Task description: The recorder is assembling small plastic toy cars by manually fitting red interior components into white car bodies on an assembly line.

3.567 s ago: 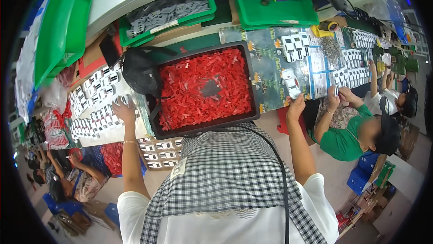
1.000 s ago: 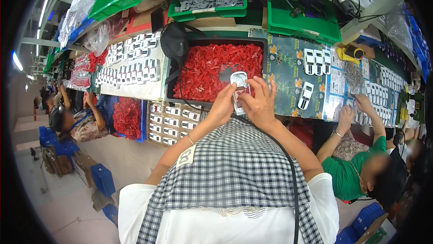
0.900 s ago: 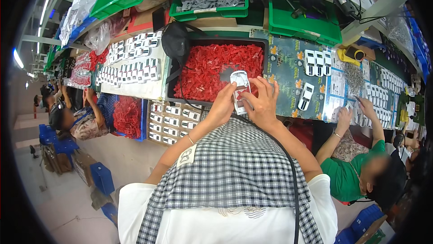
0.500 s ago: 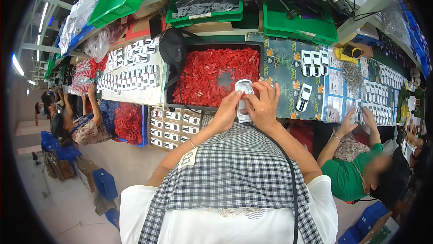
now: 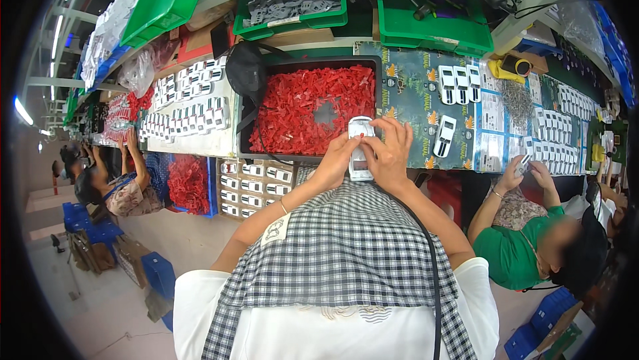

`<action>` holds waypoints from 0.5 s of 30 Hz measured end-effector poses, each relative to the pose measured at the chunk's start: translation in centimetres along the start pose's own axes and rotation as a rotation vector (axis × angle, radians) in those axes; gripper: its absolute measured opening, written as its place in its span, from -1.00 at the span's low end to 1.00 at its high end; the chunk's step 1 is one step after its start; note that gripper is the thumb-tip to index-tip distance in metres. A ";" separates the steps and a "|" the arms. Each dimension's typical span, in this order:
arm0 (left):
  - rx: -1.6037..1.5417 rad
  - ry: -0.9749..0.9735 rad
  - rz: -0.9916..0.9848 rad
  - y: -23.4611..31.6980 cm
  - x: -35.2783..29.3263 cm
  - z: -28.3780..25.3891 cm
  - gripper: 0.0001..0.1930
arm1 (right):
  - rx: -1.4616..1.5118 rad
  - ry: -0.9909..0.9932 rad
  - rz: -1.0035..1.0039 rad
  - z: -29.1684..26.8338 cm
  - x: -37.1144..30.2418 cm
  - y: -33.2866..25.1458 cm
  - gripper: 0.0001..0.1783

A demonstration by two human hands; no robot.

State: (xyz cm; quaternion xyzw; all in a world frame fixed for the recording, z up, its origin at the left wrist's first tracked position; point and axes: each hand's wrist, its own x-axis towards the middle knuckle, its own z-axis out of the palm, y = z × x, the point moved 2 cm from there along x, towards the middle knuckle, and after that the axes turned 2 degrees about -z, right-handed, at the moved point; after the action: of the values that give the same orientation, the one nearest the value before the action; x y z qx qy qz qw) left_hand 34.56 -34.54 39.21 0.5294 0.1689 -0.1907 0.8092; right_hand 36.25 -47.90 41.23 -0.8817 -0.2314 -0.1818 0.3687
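A white toy car body [image 5: 360, 172] is held upright in front of my chest, over the near rim of the black tray [image 5: 377, 104]. My left hand [image 5: 335, 166] grips it from the left, fingers closed along its side. From the other side my right hand [image 5: 390, 158] holds it too, with thumb and index finger pressed inside the shell and the other fingers raised. A tiny red part shows where the fingertips meet; its exact shape is hidden. Small red plastic pieces [image 5: 293, 110] fill most of the tray.
White toy car bodies [image 5: 455, 85] stand on the patterned sheet to the right, with another car body [image 5: 444, 136] nearer me. Green bins [image 5: 436, 34] line the back. A black bag [image 5: 245, 70] hangs at the tray's left corner. A co-worker [image 5: 519, 243] in green works at the right.
The whole scene has shifted slightly left and up in the view. Both hands stay on the toy car body, their fingertips moving only a little at its upper part.
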 end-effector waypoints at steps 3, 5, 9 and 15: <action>0.079 -0.023 0.034 0.2 0.0 0.5 -0.77 | 0.094 0.041 0.140 -1.0 0.1 0.1 -0.56; 0.089 -0.045 0.034 0.2 0.1 0.6 -0.78 | 0.111 0.026 0.195 -1.4 0.3 0.0 -0.48; 0.127 -0.061 0.020 -0.2 0.0 0.8 -0.81 | 0.459 -0.123 0.454 -1.5 -0.1 0.3 -0.47; 0.104 -0.096 -0.040 -0.6 -0.5 0.8 -0.80 | 1.201 -0.258 0.791 -0.7 -0.8 2.3 -0.50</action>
State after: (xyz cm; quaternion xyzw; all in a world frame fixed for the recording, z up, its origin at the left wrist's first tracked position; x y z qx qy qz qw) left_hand 33.87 -35.41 39.27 0.5576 0.1303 -0.2403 0.7838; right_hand 36.72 -50.07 39.93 -0.5594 0.0030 0.2288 0.7967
